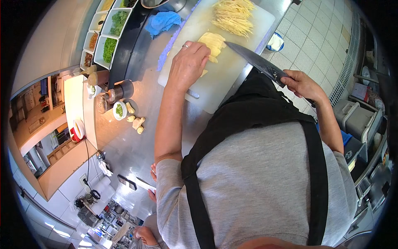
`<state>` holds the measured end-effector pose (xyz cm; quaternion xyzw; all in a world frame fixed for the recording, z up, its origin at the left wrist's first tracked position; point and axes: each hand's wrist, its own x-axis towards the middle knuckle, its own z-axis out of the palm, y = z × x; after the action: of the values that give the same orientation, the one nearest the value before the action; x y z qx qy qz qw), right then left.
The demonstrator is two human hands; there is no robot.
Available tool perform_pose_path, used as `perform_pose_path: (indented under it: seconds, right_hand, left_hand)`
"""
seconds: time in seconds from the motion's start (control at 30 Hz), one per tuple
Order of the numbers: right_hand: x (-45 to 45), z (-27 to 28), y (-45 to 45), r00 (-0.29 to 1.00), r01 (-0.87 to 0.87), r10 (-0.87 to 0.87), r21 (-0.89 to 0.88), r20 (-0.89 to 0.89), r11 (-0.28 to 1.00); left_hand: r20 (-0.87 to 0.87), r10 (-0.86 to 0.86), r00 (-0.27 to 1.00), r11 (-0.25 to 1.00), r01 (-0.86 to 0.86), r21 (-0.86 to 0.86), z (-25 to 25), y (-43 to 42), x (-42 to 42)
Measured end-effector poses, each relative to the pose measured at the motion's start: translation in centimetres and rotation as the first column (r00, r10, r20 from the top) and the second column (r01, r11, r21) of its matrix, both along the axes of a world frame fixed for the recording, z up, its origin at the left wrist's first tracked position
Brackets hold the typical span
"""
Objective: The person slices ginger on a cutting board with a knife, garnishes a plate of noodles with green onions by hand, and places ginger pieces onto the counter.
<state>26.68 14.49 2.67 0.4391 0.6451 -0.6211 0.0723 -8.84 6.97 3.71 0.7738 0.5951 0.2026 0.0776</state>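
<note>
The fingers of the left hand (pixel 188 66) bunch together at the slices (pixel 212 40), nearer the board's (pixel 213 89) left edge, and are best tucked clear of the knife (pixel 257 61), gripped in the fingers of the right hand (pixel 306 86).

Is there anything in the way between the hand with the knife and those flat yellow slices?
Nothing visible blocks the way. The knife in the right hand spans the gap, its tip beside the slices. The left hand is on their other side.
</note>
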Motion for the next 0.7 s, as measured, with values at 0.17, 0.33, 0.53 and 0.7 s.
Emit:
perform_pose_path:
  seconds: [0.17, 0.33, 0.53, 0.7]
  right_hand:
    - [0.1, 0.1, 0.0, 1.000, 0.006, -0.006, -0.005, -0.023, 1.000]
    - [0.2, -0.6, 0.2, 0.999, -0.013, 0.014, 0.018, -0.035, 1.000]
    - [0.1, -0.1, 0.1, 1.000, 0.006, -0.006, 0.009, -0.019, 1.000]
    - [0.1, -0.4, 0.2, 0.999, -0.001, 0.002, 0.012, -0.041, 1.000]
  left_hand:
    - [0.405, 0.283, 0.869, 0.955, -0.216, -0.205, 1.2, -0.6, -0.2]
    - [0.744, 0.547, 0.384, 0.836, -0.205, -0.509, -0.3, -0.7, 1.0]
    - [0.623, 0.682, 0.382, 0.720, -0.499, -0.483, -1.0, -0.1, 2.8]
    - [0.466, 0.748, 0.473, 0.655, -0.637, -0.406, -1.1, 0.0, 3.3]
